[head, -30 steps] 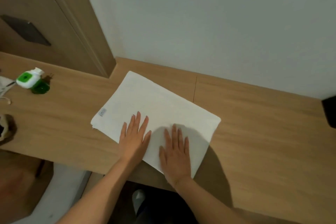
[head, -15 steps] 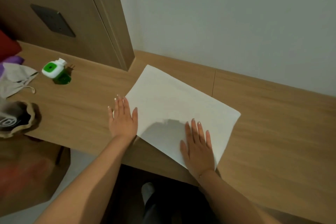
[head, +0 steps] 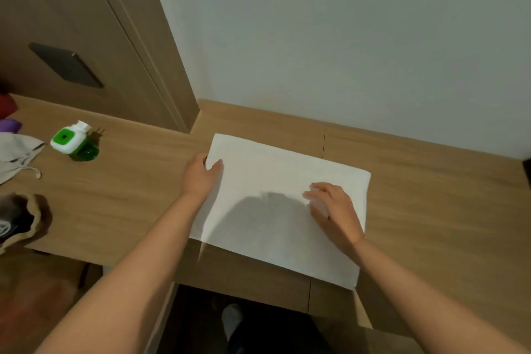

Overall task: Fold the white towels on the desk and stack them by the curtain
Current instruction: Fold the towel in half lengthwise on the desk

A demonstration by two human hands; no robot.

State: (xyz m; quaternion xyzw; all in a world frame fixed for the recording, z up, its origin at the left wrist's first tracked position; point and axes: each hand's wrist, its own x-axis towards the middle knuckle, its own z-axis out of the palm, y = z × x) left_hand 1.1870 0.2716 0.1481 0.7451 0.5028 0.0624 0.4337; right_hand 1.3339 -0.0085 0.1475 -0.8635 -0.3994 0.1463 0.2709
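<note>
Left hand (head: 201, 177) pinching the white towel's (head: 275, 210) left edge, right hand (head: 334, 208) on top, fingers loosely curled

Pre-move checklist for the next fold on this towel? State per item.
1. White towel lies flat on the desk: ok.
2. Left hand holds the towel's left edge, thumb on top, fingers out of sight behind the edge: ok.
3. Right hand rests on the towel's right part, fingers bent; a real hold on the fabric: cannot tell.
4. Towel fully on the desk: not ok, its near right corner overhangs the front edge.
5. Green and white bottle stands apart from the towel, to the left: ok.
6. Stacking spot by the curtain: cannot tell, no curtain in view.
</note>
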